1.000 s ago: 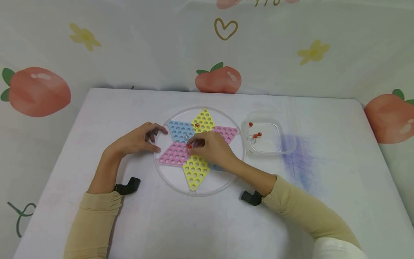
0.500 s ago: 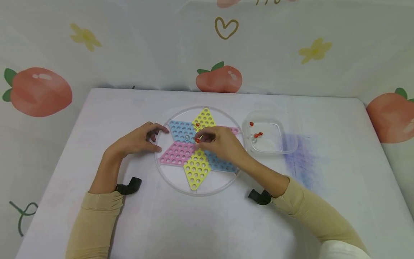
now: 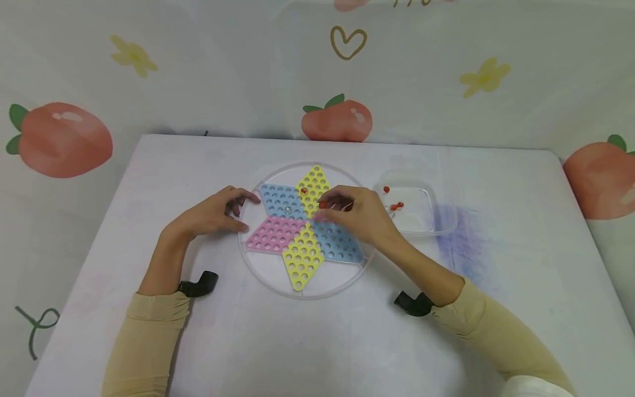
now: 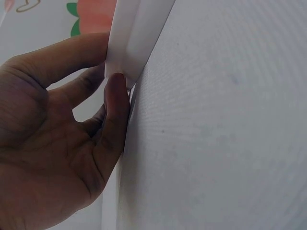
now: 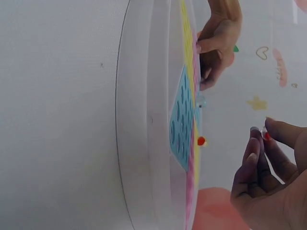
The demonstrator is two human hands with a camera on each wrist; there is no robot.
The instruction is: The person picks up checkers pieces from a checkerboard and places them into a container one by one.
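A round Chinese checkers board with a star of yellow, blue and pink holed sections lies on the table. My right hand hovers over its right part, pinching a red-and-clear marble between thumb and fingertips. The same marble shows apart from the board in the right wrist view. At the board's left rim, my left hand holds the edge with curved thumb and forefinger; its other fingers are partly hidden. A red marble sits in the upper yellow section, and a clear marble in the left blue one.
Close to the board's right side stands a clear plastic box with several marbles inside, red and clear. A purple smudge marks the tabletop beside it. The patterned backdrop rises behind the table's far edge.
My right hand has moved right and slightly away from me, from the star's centre toward the box, carrying the marble. My left hand stays at the rim.
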